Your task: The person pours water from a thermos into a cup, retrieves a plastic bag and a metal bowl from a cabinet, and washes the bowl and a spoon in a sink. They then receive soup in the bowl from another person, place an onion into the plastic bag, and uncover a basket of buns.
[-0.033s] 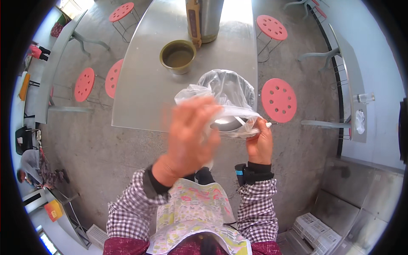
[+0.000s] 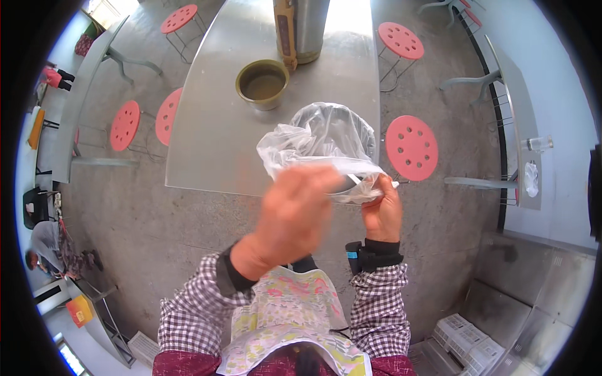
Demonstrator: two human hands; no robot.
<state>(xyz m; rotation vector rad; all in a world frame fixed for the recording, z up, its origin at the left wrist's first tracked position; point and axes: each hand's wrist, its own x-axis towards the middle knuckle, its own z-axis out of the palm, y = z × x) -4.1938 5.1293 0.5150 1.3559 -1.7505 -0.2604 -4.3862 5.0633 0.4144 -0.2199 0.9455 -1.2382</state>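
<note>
A clear plastic bag (image 2: pixel 335 135) with a white band along its near rim lies over a round vessel at the table's near right corner. Only a dark part of that vessel shows beneath the band. My right hand (image 2: pixel 382 216) pinches the bag's near right edge, where a small white tip sticks out beside the fingers. Blurred by motion, my left hand (image 2: pixel 295 213) is in front of the bag's near left rim. Its fingers look bent, but whether they hold the bag is hidden.
Beyond the bag on the metal table (image 2: pixel 216 138) stand a brass-coloured bowl (image 2: pixel 262 86) and a tall metal cylinder (image 2: pixel 310 31). Pink round stools (image 2: pixel 411 148) flank the table. A person (image 2: pixel 50 247) is at the far left. Metal cabinets (image 2: pixel 508 294) line the lower right.
My left hand has shifted slightly right and nearer to me, uncovering more of the bag's left side. My right hand keeps its place at the bag's edge.
</note>
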